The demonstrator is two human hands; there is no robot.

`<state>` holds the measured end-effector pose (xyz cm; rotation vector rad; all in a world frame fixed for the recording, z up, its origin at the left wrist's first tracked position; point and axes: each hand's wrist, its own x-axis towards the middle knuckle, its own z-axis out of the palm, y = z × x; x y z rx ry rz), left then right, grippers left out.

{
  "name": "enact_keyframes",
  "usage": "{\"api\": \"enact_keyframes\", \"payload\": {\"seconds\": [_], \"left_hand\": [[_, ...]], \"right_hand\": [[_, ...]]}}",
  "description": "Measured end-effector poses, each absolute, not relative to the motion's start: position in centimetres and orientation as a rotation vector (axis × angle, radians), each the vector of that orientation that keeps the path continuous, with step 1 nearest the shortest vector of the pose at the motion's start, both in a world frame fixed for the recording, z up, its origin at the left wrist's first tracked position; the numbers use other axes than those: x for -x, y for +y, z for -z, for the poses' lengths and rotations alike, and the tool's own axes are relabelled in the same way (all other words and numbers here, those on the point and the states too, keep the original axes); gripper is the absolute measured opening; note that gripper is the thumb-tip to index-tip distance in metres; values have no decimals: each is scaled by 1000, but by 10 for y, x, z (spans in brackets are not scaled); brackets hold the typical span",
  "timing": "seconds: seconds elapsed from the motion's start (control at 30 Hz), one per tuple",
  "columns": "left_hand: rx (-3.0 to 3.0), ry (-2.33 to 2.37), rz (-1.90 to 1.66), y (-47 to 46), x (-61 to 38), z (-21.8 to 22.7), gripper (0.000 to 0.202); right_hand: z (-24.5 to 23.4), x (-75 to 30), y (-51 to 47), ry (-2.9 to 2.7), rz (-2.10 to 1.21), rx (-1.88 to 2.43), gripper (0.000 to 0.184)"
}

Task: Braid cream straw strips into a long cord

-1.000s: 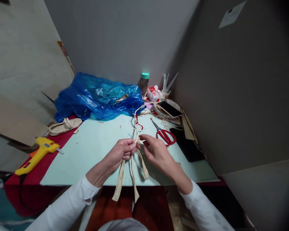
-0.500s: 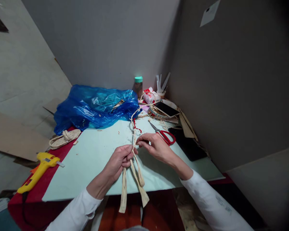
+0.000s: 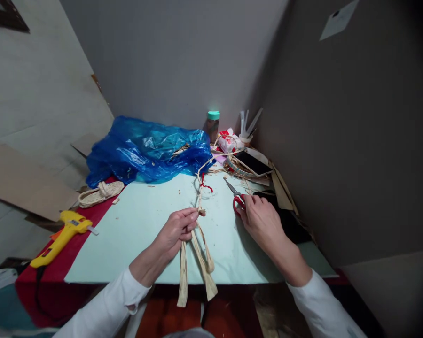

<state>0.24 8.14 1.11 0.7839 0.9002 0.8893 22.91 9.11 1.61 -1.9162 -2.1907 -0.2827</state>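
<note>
My left hand (image 3: 183,225) pinches a braid of pale dried plant fibre (image 3: 199,197). Several flat loose strands (image 3: 199,256) hang from it past the table's front edge. A short brownish end sticks out by the fingertips. The braid runs away from me toward the back, with a red string (image 3: 202,180) tied around it. My right hand (image 3: 261,213) is on the red handles of the scissors (image 3: 237,193), fingers curled over them. The scissors lie on the table, blades pointing away to the left; one handle loop is partly hidden under the hand.
A blue plastic bag (image 3: 148,150) covers the back left. At the left edge are a woven slipper-like piece (image 3: 100,193) and a yellow glue gun (image 3: 61,239). A phone (image 3: 252,163), a lidded jar (image 3: 213,126) and fibre scraps crowd the back right, near the wall.
My right hand has left the braid and moved right onto the scissors' handles. My left hand still pinches the braid. The view has shifted slightly left.
</note>
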Motion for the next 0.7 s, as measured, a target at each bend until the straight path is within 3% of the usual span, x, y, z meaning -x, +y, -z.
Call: {"api": "enact_keyframes", "payload": {"seconds": [0.13,0.27,0.47,0.7], "left_hand": [[-778,889,-914,81,-3,-9,23],[-794,859,-949,81,-1,-6,23],[-668,757,-930,82,0,-6,17],[-538,708,-961,82,-1,-7,20]], "right_hand": [[2,-235,93,-2232,342,1944,20],[-2,-243,92,-2104,115,1873,19],[-17,-242,59,-1875,-547,1401,55],[-22,-197,26,-2195,-450,1458,57]]}}
